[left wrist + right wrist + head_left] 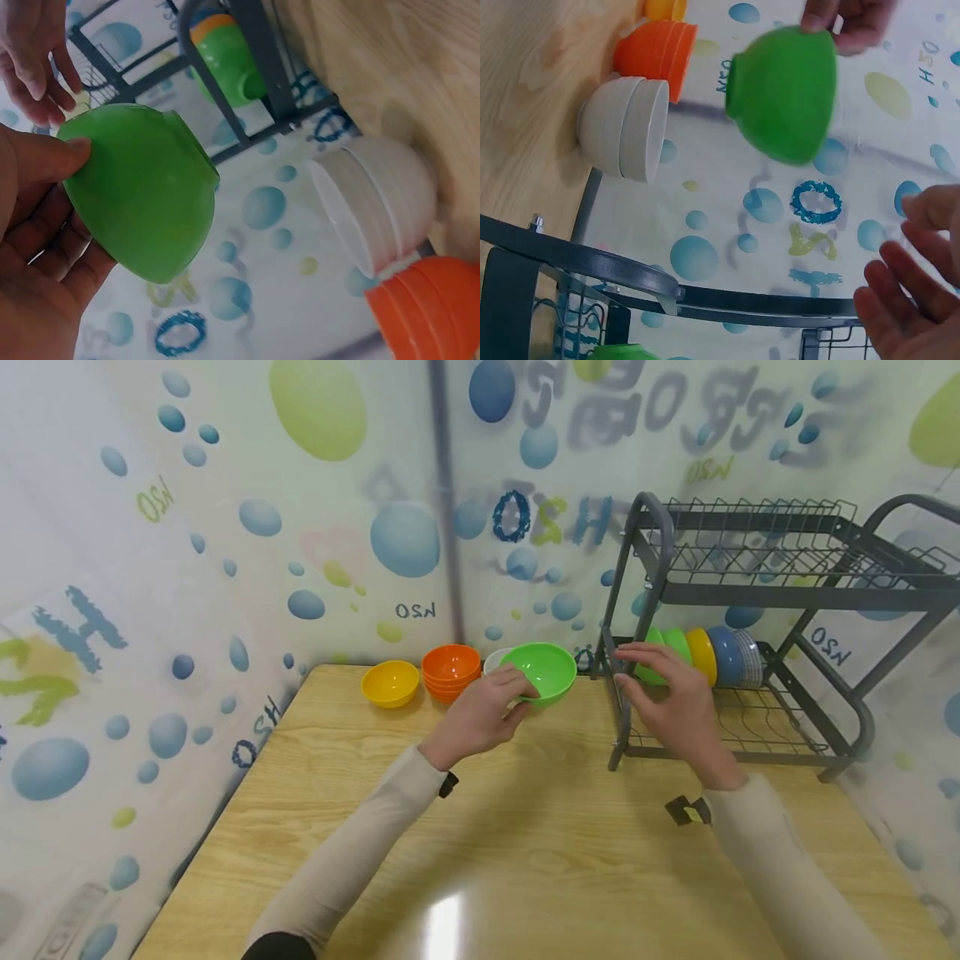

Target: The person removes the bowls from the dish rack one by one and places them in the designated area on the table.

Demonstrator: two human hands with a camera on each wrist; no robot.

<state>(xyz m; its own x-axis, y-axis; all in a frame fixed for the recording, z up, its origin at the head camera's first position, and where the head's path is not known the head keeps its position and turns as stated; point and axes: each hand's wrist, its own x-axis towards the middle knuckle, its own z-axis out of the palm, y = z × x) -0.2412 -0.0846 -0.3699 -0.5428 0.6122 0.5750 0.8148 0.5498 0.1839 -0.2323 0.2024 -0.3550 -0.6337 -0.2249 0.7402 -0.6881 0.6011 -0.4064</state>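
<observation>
A green bowl [551,670] is in the air above the table, its rim pinched between the thumb and fingers of my left hand [486,708]. In the left wrist view the thumb lies on the outside of the green bowl [142,191]. My right hand [677,706] is raised in front of the rack's left side, fingers apart from the thumb, holding nothing. White bowls [622,127], nested together, stand behind the green bowl, mostly hidden by it in the head view. Left of them is a stack of orange bowls [452,670], then a yellow bowl [391,684].
A dark two-tier dish rack [780,597] stands at the right of the wooden table [480,827]. On its lower tier, green, yellow, blue and patterned bowls [702,656] stand on edge in a row. Its upper tier is wire mesh. A printed curtain [337,527] hangs behind the table.
</observation>
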